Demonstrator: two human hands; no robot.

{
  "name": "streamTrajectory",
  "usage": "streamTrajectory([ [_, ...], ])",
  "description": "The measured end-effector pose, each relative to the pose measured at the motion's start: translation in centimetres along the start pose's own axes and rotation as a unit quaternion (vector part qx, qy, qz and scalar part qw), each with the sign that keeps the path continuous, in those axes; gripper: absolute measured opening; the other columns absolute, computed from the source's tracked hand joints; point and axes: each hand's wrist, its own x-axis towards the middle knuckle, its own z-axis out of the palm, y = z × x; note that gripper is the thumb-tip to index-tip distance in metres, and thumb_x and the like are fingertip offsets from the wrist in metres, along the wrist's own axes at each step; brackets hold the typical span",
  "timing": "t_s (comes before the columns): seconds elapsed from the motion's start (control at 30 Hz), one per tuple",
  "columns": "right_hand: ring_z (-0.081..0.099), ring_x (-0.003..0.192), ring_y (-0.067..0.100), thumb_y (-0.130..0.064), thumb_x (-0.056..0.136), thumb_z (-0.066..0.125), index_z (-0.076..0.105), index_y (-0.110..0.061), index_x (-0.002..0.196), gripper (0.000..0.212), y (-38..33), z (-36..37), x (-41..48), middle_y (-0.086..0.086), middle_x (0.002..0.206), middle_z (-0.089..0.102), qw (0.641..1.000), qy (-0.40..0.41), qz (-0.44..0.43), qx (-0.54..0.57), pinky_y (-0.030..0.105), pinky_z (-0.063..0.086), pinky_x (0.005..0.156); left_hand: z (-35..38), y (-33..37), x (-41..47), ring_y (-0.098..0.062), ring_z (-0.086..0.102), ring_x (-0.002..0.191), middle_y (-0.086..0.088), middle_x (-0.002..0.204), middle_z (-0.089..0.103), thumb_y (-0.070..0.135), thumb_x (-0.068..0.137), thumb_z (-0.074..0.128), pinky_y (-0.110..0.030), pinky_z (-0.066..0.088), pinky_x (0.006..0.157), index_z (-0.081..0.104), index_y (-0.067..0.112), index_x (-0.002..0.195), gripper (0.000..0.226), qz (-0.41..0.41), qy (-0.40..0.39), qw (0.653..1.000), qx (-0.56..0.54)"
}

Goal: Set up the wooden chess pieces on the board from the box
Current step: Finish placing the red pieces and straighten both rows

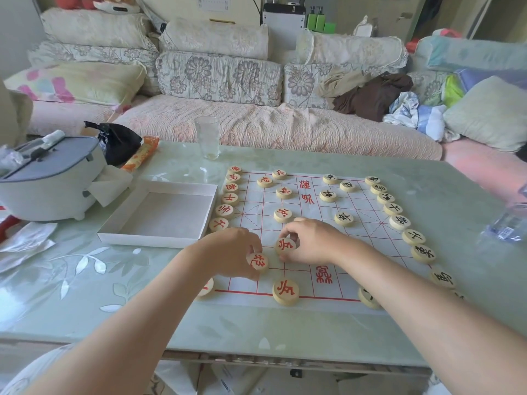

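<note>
A white paper board with red grid lines lies on the table. Round wooden pieces stand on it: red-lettered ones along the left edge and in the left half, black-lettered ones along the right edge and in the right half. My left hand pinches a red-lettered piece low over the board's near left part. My right hand pinches another red-lettered piece just to the right of it. The white box sits left of the board with nothing visible inside.
A clear glass stands beyond the board. At the far left are a grey-lidded appliance, a black bag and an orange packet. A crumpled plastic bottle lies at the right edge. A sofa runs behind the table.
</note>
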Motion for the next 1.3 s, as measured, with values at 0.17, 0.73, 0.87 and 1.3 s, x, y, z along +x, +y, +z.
streamTrajectory([
  [0.17,0.055,0.101,0.011,-0.061,0.076,0.067,0.054,-0.039,0.127,0.057,0.0,0.0,-0.3,-0.013,0.112,0.053,1.0,0.003,0.008,0.001,0.032,0.048,0.088,0.0,0.2,-0.2,-0.013,0.053,0.093,0.012,0.112,0.058,0.05,0.072,0.075,-0.026,0.047,0.077,0.057,0.032,0.121,0.056,-0.009,0.003,1.0,0.005],
  [0.73,0.06,0.09,0.003,-0.062,0.064,0.071,0.063,-0.036,0.1,0.045,-3.1,1.5,-7.8,-0.018,0.094,0.062,0.999,0.0,-0.004,0.039,0.026,0.051,0.078,1.7,2.9,-3.8,-0.001,0.053,0.072,0.017,0.094,0.063,0.042,0.073,0.076,-0.019,0.045,0.066,0.064,0.034,0.102,0.033,0.09,0.083,0.992,-0.016],
  [0.87,0.059,0.096,0.004,-0.053,0.067,0.074,0.066,-0.037,0.105,0.042,-2.8,1.4,-7.5,-0.021,0.102,0.062,0.997,-0.023,-0.02,0.065,0.025,0.051,0.082,2.5,3.4,-4.2,0.004,0.052,0.075,0.021,0.1,0.065,0.041,0.075,0.075,-0.017,0.044,0.066,0.064,0.036,0.104,0.032,0.087,0.086,0.992,-0.015],
  [1.3,0.059,0.093,0.01,-0.056,0.063,0.08,0.061,-0.038,0.109,0.053,-2.5,1.3,-7.1,-0.016,0.101,0.062,0.999,-0.044,0.0,0.015,0.028,0.049,0.079,3.6,4.0,-4.0,0.0,0.048,0.073,0.024,0.089,0.057,0.038,0.076,0.076,-0.02,0.043,0.069,0.064,0.033,0.103,0.03,0.096,0.1,0.989,-0.06],
])
